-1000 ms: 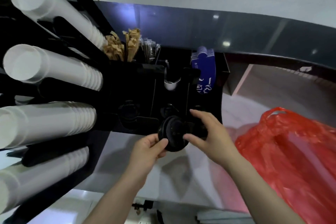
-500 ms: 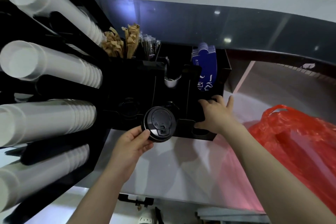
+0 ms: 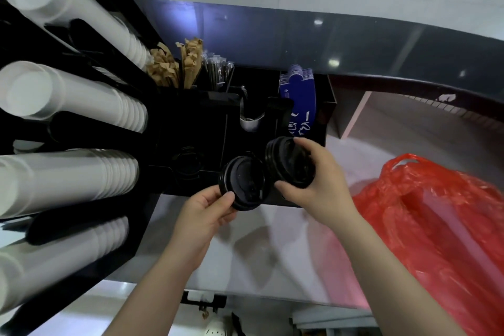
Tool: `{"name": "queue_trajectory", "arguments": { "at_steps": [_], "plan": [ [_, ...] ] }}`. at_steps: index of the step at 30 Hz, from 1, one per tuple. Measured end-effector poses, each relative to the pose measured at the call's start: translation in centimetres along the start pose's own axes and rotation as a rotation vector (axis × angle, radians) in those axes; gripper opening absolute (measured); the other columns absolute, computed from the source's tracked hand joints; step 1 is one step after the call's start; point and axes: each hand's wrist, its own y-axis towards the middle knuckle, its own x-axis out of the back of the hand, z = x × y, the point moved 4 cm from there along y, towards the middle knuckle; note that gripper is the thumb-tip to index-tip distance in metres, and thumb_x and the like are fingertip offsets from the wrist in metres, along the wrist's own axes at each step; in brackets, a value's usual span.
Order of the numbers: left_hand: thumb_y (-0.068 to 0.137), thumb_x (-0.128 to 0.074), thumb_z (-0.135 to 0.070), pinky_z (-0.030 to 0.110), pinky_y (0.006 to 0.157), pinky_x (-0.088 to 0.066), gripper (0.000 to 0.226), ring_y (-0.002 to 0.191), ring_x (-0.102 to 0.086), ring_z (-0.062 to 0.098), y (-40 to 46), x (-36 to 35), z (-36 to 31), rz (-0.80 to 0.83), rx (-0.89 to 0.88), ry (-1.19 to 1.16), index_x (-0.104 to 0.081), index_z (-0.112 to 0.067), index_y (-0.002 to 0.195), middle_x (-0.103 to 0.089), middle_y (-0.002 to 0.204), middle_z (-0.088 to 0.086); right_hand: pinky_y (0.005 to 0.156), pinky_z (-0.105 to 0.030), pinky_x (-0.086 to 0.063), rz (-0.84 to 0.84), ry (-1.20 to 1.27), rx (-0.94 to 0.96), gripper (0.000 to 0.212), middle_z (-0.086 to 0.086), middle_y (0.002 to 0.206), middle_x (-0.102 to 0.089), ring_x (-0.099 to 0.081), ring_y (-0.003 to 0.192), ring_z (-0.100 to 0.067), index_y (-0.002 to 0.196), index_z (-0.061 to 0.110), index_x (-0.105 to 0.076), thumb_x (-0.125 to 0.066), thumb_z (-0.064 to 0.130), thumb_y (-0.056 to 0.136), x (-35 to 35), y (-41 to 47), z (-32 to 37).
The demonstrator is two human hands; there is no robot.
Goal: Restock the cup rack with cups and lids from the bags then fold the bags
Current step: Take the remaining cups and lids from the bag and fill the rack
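Cup stacks (image 3: 68, 101) lie in the rack (image 3: 90, 128) at far left, long axes running left to right, bases toward you. Pale worktop (image 3: 259, 248) shows bare between your forearms. Your left hand (image 3: 207, 215) pinches one lid (image 3: 244, 183) by its rim, face toward you. Your right hand (image 3: 319, 180) grasps a lid stack (image 3: 289, 162) just beside it, at the organizer's front edge. Red bag (image 3: 436, 226) lies at right.
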Motion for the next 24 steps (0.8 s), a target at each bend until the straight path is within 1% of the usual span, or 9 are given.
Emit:
{"name": "queue_trajectory", "arguments": {
  "at_steps": [3, 5, 10, 12, 14, 16, 18, 21, 24],
  "plan": [
    [0.087, -0.058, -0.018, 0.022, 0.073, -0.051, 0.017, 0.091, -0.069, 0.016, -0.1, -1.2, -0.4, 0.031, -0.028, 0.026, -0.074, -0.019, 0.094, -0.074, 0.096, 0.007, 0.095, -0.004, -0.03, 0.112, 0.056, 0.086, 0.079, 0.005, 0.127, -0.05, -0.044, 0.117, 0.004, 0.132, 0.027, -0.049, -0.085, 0.025, 0.062, -1.4, -1.2, 1.7],
    [0.09, -0.056, -0.015, 0.019, 0.07, -0.052, 0.018, 0.086, -0.069, 0.015, -0.3, -1.7, -0.7, 0.038, -0.044, 0.024, -0.074, -0.018, 0.088, -0.074, 0.091, 0.007, 0.096, -0.006, -0.032, 0.178, 0.09, 0.095, 0.08, 0.004, 0.128, -0.047, -0.042, 0.118, 0.005, 0.134, 0.031, -0.047, -0.085, 0.024, 0.064, -2.2, -1.8, 2.2],
    [0.091, -0.055, -0.017, 0.019, 0.069, -0.051, 0.022, 0.083, -0.068, 0.014, -0.6, -2.0, -0.7, 0.033, -0.062, 0.021, -0.075, -0.021, 0.083, -0.073, 0.088, 0.008, 0.1, -0.021, -0.042, 0.2, 0.167, 0.066, 0.083, 0.011, 0.128, -0.044, -0.043, 0.12, 0.003, 0.131, 0.05, -0.039, -0.083, 0.032, 0.064, -2.6, -2.3, 1.8],
    [0.09, -0.056, -0.018, 0.018, 0.068, -0.051, 0.021, 0.08, -0.067, 0.012, -0.8, -2.1, -0.6, 0.024, -0.062, 0.017, -0.075, -0.022, 0.081, -0.073, 0.085, 0.006, 0.1, -0.028, -0.045, 0.218, 0.172, 0.046, 0.086, 0.016, 0.127, -0.041, -0.044, 0.12, 0.002, 0.134, 0.053, -0.036, -0.081, 0.039, 0.062, -2.6, -2.5, 1.6],
    [0.084, -0.059, -0.027, 0.018, 0.067, -0.051, 0.018, 0.08, -0.067, 0.011, -1.0, -2.2, -0.5, 0.031, -0.052, 0.016, -0.076, -0.022, 0.082, -0.073, 0.086, 0.005, 0.101, -0.032, -0.046, 0.235, 0.162, 0.033, 0.091, 0.017, 0.127, -0.039, -0.045, 0.12, 0.0, 0.137, 0.054, -0.033, -0.08, 0.043, 0.06, -2.6, -2.5, 1.2],
    [0.082, -0.059, -0.03, 0.018, 0.068, -0.051, 0.019, 0.081, -0.066, 0.012, -1.0, -2.1, -0.5, 0.03, -0.049, 0.03, -0.076, -0.021, 0.084, -0.073, 0.089, 0.008, 0.101, -0.034, -0.045, 0.246, 0.156, 0.027, 0.093, 0.018, 0.126, -0.037, -0.045, 0.119, -0.001, 0.137, 0.056, -0.032, -0.082, 0.043, 0.059, -2.7, -2.4, 0.9],
    [0.085, -0.061, -0.022, 0.018, 0.067, -0.051, 0.015, 0.079, -0.065, 0.012, -1.0, -1.8, -0.5, -0.001, -0.059, 0.044, -0.076, -0.02, 0.083, -0.073, 0.085, 0.007, 0.101, -0.034, -0.046, 0.247, 0.172, 0.031, 0.095, 0.019, 0.124, -0.036, -0.045, 0.119, -0.001, 0.135, 0.056, -0.034, -0.086, 0.04, 0.057, -2.8, -2.4, 0.9],
    [0.082, -0.065, -0.016, 0.015, 0.065, -0.049, 0.015, 0.07, -0.063, 0.004, -1.1, -1.8, -0.7, -0.036, -0.081, 0.082, -0.076, -0.025, 0.079, -0.073, 0.076, 0.0, 0.102, -0.032, -0.045, 0.236, 0.162, 0.069, 0.096, 0.019, 0.126, -0.035, -0.043, 0.12, 0.002, 0.132, 0.054, -0.035, -0.089, 0.038, 0.055, -3.0, -2.3, 1.2],
    [0.083, -0.066, -0.008, 0.01, 0.059, -0.046, 0.017, 0.059, -0.06, -0.002, -1.0, -1.8, -1.2, -0.033, -0.106, 0.107, -0.075, -0.019, 0.075, -0.071, 0.068, -0.005, 0.104, -0.028, -0.043, 0.26, 0.133, 0.103, 0.097, 0.02, 0.128, -0.036, -0.041, 0.122, 0.003, 0.135, 0.053, -0.033, -0.088, 0.041, 0.056, -3.2, -2.2, 1.1]
  ]
}}
